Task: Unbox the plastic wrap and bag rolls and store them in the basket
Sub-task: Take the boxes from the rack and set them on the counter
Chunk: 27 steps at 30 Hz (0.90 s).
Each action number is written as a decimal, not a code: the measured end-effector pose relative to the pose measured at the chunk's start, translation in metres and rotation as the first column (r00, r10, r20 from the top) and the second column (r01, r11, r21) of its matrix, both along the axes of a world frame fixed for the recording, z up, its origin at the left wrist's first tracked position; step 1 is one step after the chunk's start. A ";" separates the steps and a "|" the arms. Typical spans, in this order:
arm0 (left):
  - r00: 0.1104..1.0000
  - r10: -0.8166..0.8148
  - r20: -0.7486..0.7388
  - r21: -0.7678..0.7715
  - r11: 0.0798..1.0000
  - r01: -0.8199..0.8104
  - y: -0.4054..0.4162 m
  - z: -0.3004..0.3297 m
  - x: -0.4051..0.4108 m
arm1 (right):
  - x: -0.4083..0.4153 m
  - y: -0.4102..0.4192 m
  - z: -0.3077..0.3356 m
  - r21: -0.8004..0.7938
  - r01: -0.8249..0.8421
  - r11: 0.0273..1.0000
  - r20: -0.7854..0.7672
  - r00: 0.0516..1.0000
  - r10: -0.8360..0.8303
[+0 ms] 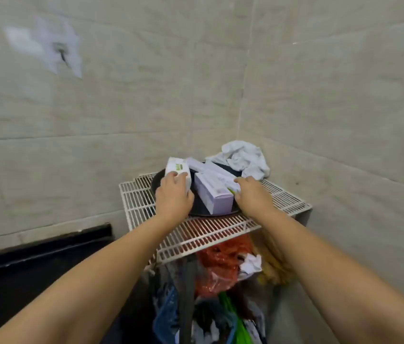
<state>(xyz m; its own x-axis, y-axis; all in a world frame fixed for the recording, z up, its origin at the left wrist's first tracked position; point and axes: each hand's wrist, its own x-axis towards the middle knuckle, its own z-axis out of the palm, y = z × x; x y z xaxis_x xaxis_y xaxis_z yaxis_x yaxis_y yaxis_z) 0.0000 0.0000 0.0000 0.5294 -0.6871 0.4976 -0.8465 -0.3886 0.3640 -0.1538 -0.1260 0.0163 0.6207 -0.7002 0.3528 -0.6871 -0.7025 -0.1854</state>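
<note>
Nearby, crumpled white cloth [241,158] behind boxes [214,193], wire rack [220,229].

White-coated wire rack [146,194], crumpled cloth [243,158]

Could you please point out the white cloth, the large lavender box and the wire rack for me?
white cloth [241,158]: head view, middle of the crumpled heap.
large lavender box [214,194]: head view, its top face.
wire rack [136,197]: head view, bare left grid.

boxes [214,198] pale lilac, one [178,173] white with green mark | tray [197,209] black | rack [143,202] white wire grid | cloth [241,158] white | bag [220,259] red | walls [121,95] beige marbled tile
</note>
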 end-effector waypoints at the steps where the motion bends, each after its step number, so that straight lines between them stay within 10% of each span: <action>1: 0.998 0.058 -0.021 -0.002 0.998 -0.059 -0.013 0.000 0.003 | 0.010 -0.020 0.002 0.006 -0.023 1.000 0.011 1.000 0.023; 11: 0.931 0.302 -0.206 -0.125 0.935 -0.332 -0.070 -0.024 0.041 | 0.074 -0.130 -0.018 0.404 -0.116 0.908 -0.169 0.966 0.198; 27: 0.938 0.310 -0.155 -0.375 0.860 -0.347 0.011 0.054 0.080 | 0.103 -0.085 0.070 0.220 -0.298 0.929 0.068 0.955 0.290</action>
<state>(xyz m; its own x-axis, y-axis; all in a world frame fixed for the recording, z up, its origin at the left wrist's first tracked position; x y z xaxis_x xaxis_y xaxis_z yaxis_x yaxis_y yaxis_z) 0.0797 0.0106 0.0536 0.7430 -0.2247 0.6304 -0.6531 -0.4493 0.6096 -0.0512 -0.2109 0.0862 0.8015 -0.5514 0.2314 -0.4465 -0.8093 -0.3818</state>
